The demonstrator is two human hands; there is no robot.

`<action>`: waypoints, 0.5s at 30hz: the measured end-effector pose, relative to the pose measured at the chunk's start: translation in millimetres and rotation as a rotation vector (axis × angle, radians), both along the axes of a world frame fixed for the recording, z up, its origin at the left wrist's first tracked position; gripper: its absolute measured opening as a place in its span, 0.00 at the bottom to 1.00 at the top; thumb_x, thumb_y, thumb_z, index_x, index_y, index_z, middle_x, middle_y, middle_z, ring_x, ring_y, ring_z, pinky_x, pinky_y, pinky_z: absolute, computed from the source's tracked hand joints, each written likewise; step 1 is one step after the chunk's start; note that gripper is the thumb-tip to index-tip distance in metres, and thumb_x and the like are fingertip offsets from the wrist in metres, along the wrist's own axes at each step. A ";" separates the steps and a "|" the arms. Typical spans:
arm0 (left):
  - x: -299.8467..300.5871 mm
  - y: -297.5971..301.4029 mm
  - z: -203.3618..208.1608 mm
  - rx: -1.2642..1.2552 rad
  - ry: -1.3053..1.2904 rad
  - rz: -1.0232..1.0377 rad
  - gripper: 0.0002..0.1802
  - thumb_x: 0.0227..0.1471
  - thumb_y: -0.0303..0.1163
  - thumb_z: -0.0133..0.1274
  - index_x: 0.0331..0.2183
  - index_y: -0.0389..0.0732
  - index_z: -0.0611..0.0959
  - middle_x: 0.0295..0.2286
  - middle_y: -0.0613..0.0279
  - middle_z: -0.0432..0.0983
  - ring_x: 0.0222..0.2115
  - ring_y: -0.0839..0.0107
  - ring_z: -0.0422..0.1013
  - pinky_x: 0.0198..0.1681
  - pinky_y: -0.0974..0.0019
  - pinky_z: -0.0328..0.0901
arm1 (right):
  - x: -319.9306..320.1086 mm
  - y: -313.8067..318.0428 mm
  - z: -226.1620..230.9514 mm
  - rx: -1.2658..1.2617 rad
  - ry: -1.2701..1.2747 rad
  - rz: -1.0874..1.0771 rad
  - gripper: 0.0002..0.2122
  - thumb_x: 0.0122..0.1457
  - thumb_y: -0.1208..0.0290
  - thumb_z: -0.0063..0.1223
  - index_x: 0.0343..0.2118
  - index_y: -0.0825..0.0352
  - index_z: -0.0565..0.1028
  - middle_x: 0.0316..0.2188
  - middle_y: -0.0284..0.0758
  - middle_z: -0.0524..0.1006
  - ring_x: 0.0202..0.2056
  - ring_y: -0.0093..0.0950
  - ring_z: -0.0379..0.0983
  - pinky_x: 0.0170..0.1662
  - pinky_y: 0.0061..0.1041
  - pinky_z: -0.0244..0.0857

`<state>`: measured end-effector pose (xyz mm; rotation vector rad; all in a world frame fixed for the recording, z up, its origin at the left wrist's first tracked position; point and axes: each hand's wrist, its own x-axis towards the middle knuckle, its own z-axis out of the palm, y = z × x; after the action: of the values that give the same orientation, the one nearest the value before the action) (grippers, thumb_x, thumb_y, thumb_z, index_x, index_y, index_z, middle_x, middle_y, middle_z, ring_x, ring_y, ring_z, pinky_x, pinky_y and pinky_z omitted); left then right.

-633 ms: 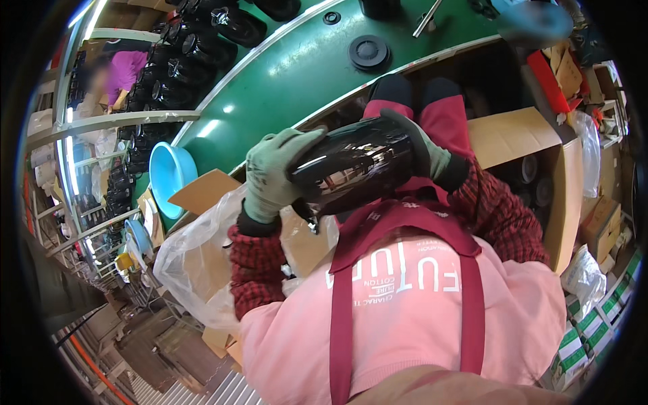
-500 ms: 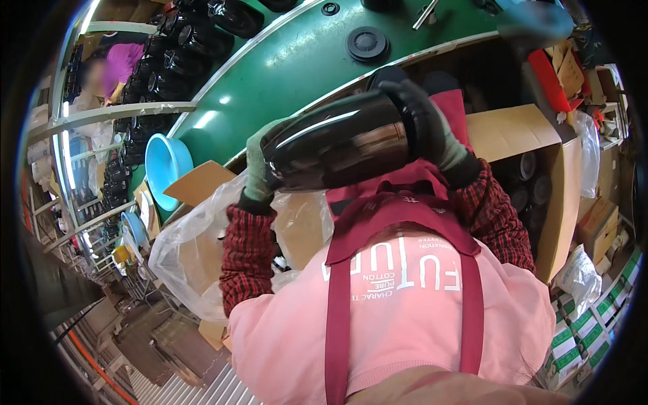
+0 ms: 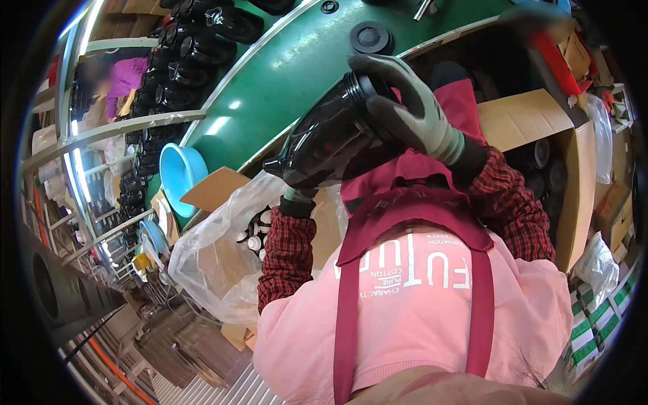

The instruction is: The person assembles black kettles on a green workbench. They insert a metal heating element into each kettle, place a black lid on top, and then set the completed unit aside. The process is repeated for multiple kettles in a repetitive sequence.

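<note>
A glossy black vessel (image 3: 331,138), with a threaded rim and a narrow pointed end, is held tilted above my lap. My left hand (image 3: 301,193), in a glove, supports it from beneath at the narrow end; its fingers are mostly hidden behind the vessel. At the wide end my gloved right hand (image 3: 415,111) curls round a round black lid (image 3: 372,88), which sits against the threaded rim. A round black disc (image 3: 371,38) lies on the green table (image 3: 270,94) just beyond.
Left of my lap stands a carton lined with clear plastic (image 3: 202,260), with white-capped pieces inside. A blue basin (image 3: 183,177) is beside the table. To the right, an open carton (image 3: 574,196) holds dark round parts. Rows of black vessels (image 3: 196,47) stand at the far left.
The vessel's narrow end has swung down and toward me, so its threaded end points up. My left hand has slid underneath; my right hand has shifted up around the lid.
</note>
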<state>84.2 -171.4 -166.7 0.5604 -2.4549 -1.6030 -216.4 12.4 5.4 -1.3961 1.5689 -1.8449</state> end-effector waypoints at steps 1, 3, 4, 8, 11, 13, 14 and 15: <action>-4.2 -0.4 2.4 0.018 0.005 -0.007 0.43 0.58 0.47 0.66 0.68 0.44 0.69 0.65 0.54 0.67 0.64 0.57 0.65 0.70 0.55 0.59 | 0.5 0.5 0.6 -0.001 -0.006 -0.003 0.26 0.65 0.61 0.58 0.64 0.66 0.73 0.58 0.44 0.75 0.60 0.40 0.70 0.66 0.38 0.62; -12.2 -1.1 4.9 0.053 0.010 -0.025 0.42 0.59 0.46 0.65 0.68 0.44 0.69 0.65 0.54 0.66 0.65 0.57 0.64 0.70 0.55 0.58 | 3.3 2.5 -2.2 0.004 -0.016 -0.013 0.26 0.65 0.61 0.58 0.63 0.66 0.73 0.58 0.45 0.75 0.61 0.43 0.70 0.66 0.40 0.61; -15.7 -2.3 6.8 0.067 0.013 -0.032 0.42 0.59 0.46 0.65 0.68 0.44 0.69 0.65 0.54 0.66 0.65 0.57 0.64 0.70 0.55 0.58 | 4.5 2.9 -4.8 0.004 -0.028 -0.028 0.26 0.65 0.61 0.58 0.63 0.67 0.73 0.58 0.44 0.75 0.61 0.42 0.70 0.66 0.39 0.61; -2.8 -7.0 2.4 0.153 0.017 0.001 0.40 0.61 0.45 0.64 0.68 0.43 0.69 0.66 0.54 0.66 0.65 0.57 0.63 0.71 0.55 0.56 | 2.8 7.0 -10.1 0.034 -0.035 -0.036 0.25 0.65 0.62 0.58 0.62 0.68 0.74 0.58 0.45 0.75 0.61 0.41 0.71 0.65 0.38 0.61; 15.8 -15.4 -5.4 0.242 0.023 0.030 0.39 0.62 0.44 0.63 0.68 0.43 0.69 0.66 0.54 0.65 0.66 0.57 0.62 0.72 0.55 0.55 | 2.9 8.4 -4.4 0.086 -0.265 0.001 0.25 0.65 0.63 0.58 0.63 0.69 0.74 0.58 0.45 0.75 0.61 0.40 0.71 0.66 0.37 0.61; 25.6 -19.6 -7.4 0.291 0.025 0.055 0.38 0.63 0.43 0.63 0.68 0.43 0.69 0.66 0.54 0.65 0.66 0.57 0.62 0.72 0.55 0.55 | 1.8 9.9 -0.5 0.061 -0.207 0.017 0.25 0.65 0.65 0.57 0.63 0.70 0.73 0.59 0.46 0.74 0.62 0.39 0.70 0.66 0.36 0.60; 28.5 -19.2 -6.8 0.308 0.021 0.067 0.38 0.63 0.43 0.62 0.68 0.42 0.69 0.66 0.54 0.65 0.66 0.57 0.61 0.73 0.55 0.54 | 2.1 9.2 -2.6 0.038 -0.177 0.011 0.25 0.66 0.66 0.56 0.64 0.71 0.72 0.59 0.47 0.74 0.62 0.40 0.70 0.67 0.36 0.59; 25.9 -19.3 3.7 0.322 0.019 0.063 0.37 0.63 0.43 0.62 0.68 0.42 0.69 0.66 0.54 0.65 0.66 0.57 0.61 0.73 0.55 0.54 | 2.8 10.1 -3.8 0.027 -0.164 -0.004 0.25 0.66 0.65 0.55 0.64 0.71 0.72 0.60 0.46 0.74 0.63 0.40 0.69 0.68 0.36 0.58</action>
<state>110.1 -190.8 -163.0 0.6553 -2.1534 -1.9800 -213.6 22.5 1.5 -1.1985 1.5098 -1.8809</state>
